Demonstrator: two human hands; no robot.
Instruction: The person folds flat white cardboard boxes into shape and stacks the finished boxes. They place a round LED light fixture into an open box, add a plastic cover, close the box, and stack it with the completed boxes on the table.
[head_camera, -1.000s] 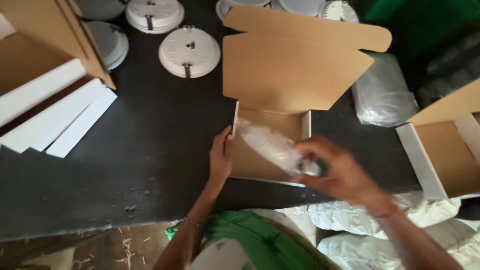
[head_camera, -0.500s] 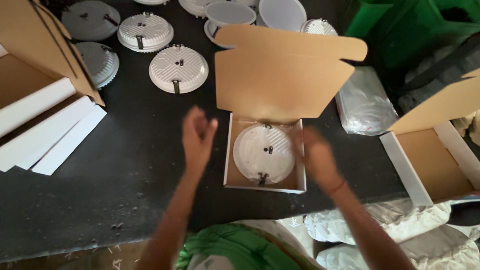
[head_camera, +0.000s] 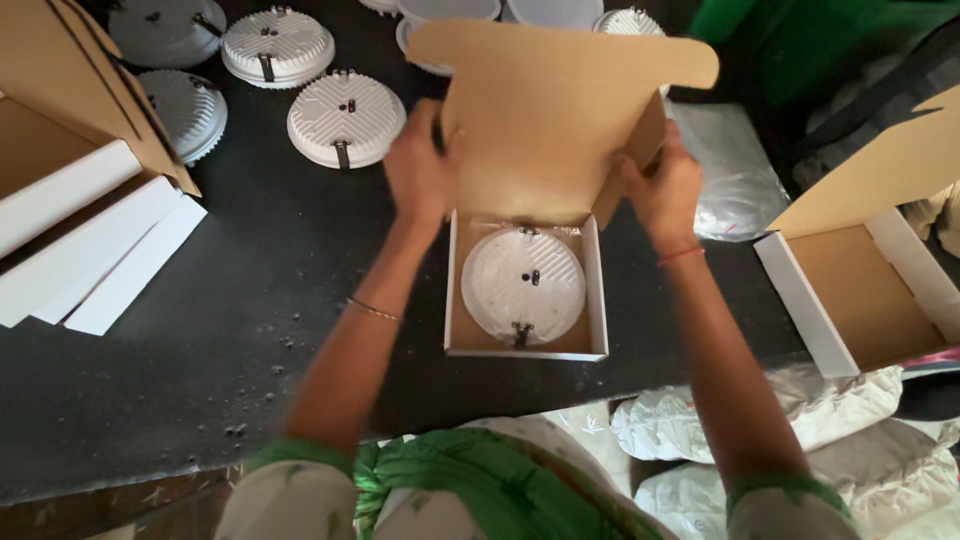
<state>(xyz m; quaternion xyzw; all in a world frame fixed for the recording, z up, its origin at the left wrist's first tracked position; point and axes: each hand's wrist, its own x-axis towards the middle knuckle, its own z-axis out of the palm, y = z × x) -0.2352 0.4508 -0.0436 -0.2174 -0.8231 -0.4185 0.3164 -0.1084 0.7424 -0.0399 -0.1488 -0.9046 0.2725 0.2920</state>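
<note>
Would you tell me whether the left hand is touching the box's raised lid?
Touching: the head view shows the left hand gripping the left edge of the lid.

Both arms stretched forward, bare to the sleeves. Left hand (head_camera: 422, 165) raised, fingers curled in a grip. Right hand (head_camera: 662, 190) level opposite, fingers likewise closed, thread at wrist.

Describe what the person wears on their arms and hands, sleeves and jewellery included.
Both forearms are bare. The left hand has a thin, gold-coloured bangle on its wrist; the right hand has a thin red thread band around its wrist. Short pale sleeves with green trim end above the elbows. No gloves; any rings are too blurred to tell.
</note>
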